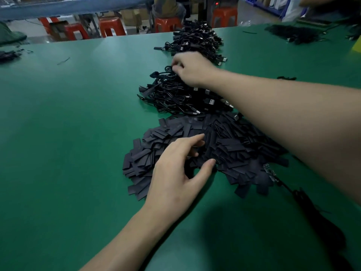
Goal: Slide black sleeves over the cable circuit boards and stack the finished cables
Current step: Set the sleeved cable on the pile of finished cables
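Note:
A heap of flat black sleeves (230, 145) lies on the green table (68, 133) in front of me. My left hand (175, 173) hovers over its near edge, fingers spread, nothing gripped. Beyond it lies a pile of coiled black cables (175, 96) with metal USB plugs. My right hand (191, 68) reaches across to the far top of that pile, fingers pinched on a cable there. A second, farther cable pile (197, 41) sits behind. A bare circuit board on a cable (270, 173) lies at the sleeve heap's right edge.
Another dark cable bundle (295, 33) rests at the far right of the table. Loose black bits (63, 60) lie at the far left. Red stools (111, 26) and a seated person (166, 6) are beyond the table's far edge.

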`<state>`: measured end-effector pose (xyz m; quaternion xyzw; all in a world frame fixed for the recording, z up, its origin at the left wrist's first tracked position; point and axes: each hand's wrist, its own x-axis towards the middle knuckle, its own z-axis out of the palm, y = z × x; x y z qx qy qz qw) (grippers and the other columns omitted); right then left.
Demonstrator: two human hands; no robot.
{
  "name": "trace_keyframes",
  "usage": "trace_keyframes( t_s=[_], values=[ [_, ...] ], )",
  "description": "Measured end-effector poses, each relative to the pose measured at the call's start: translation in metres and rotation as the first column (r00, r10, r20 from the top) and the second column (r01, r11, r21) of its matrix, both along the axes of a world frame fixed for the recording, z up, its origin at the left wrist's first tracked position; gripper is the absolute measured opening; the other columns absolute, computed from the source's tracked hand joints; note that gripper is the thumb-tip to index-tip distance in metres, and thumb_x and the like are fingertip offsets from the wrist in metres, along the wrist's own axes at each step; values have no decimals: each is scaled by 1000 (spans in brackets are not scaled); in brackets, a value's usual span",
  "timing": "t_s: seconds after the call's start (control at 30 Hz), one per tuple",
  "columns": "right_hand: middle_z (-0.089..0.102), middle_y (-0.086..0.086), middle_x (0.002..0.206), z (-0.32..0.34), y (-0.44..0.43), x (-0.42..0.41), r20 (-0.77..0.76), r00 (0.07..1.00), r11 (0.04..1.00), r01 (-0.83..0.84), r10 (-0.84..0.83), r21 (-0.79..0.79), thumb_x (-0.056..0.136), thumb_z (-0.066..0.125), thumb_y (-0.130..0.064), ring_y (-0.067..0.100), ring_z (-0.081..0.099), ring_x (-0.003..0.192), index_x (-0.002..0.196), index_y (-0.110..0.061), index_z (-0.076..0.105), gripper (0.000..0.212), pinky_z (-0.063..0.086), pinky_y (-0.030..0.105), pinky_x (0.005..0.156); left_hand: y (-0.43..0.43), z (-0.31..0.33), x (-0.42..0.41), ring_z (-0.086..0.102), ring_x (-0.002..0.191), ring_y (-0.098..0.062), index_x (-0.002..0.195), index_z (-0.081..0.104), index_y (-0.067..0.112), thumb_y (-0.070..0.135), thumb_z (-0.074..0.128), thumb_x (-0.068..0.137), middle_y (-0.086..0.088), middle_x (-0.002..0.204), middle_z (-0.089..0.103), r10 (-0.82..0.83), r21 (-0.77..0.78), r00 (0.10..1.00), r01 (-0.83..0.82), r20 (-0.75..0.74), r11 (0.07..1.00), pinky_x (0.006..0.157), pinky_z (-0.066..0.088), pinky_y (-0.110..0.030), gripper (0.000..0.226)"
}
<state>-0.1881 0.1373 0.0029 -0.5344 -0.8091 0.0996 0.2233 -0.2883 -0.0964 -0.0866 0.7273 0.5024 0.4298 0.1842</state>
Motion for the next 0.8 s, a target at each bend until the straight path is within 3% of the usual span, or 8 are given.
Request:
trace_keyframes(
  t_s=[0.07,0.2,0.3,0.4,0.47,0.57,0.7,0.8],
  values=[
    [62,9,133,-13,-1,-5,87,996,999,-21,23,-26,108,41,-29,31,57,120,130,-16,63,34,46,38,97,1,-1,0,62,101,-6,132,61,23,34,72,88,16,114,64,2,6,1000,-2,-1,1000,90,50,-26,46],
    [56,11,124,-30,-4,-6,184,983,1000,1,2,-15,110,33,-36,35,57,114,125,-18,66,40,43,39,89,2,-4,3,62,101,-8,131,62,22,33,72,88,16,112,64,-6,12,1000,6,-6,1000,90,51,-30,45],
    [49,12,141,-25,-8,-4,244,969,996,-4,26,-87,110,31,-40,36,51,129,138,-23,60,43,42,44,104,1,-4,3,62,101,-9,132,62,22,30,74,90,15,112,65,-20,8,1000,20,-21,1000,90,51,-32,45],
    [35,12,159,-6,-23,2,268,962,998,-32,45,-53,110,27,-46,31,37,145,156,-23,36,52,30,46,117,0,-3,2,62,102,-9,132,62,23,30,75,90,15,113,65,-23,8,999,23,-37,1000,90,51,-32,44],
    [44,9,152,10,-40,15,183,983,997,-42,30,59,110,32,-42,27,43,139,152,-19,43,50,35,44,114,-1,-2,2,62,105,-7,132,62,24,30,74,91,16,113,65,-25,6,998,25,-54,1000,92,51,-30,43],
    [62,4,126,22,-78,51,179,982,989,-80,56,127,104,49,-41,22,58,115,126,-18,65,36,48,40,98,-2,0,2,61,108,-4,130,64,25,31,73,90,17,112,65,-26,9,997,27,-74,1000,95,48,-26,41],
    [71,-4,90,16,-146,108,321,946,999,-37,46,-33,97,60,-46,16,65,81,93,-25,71,24,56,38,80,-1,0,1,60,106,-5,124,68,24,23,73,92,15,108,66,-11,31,994,14,-112,999,94,48,-27,33],
    [67,-10,81,6,-190,144,517,856,962,123,22,-245,92,58,-60,9,63,73,83,-30,65,32,56,33,71,-1,-1,1,60,103,-8,119,72,24,20,72,93,16,106,66,4,54,988,5,-152,999,91,49,-31,26]
  ],
)
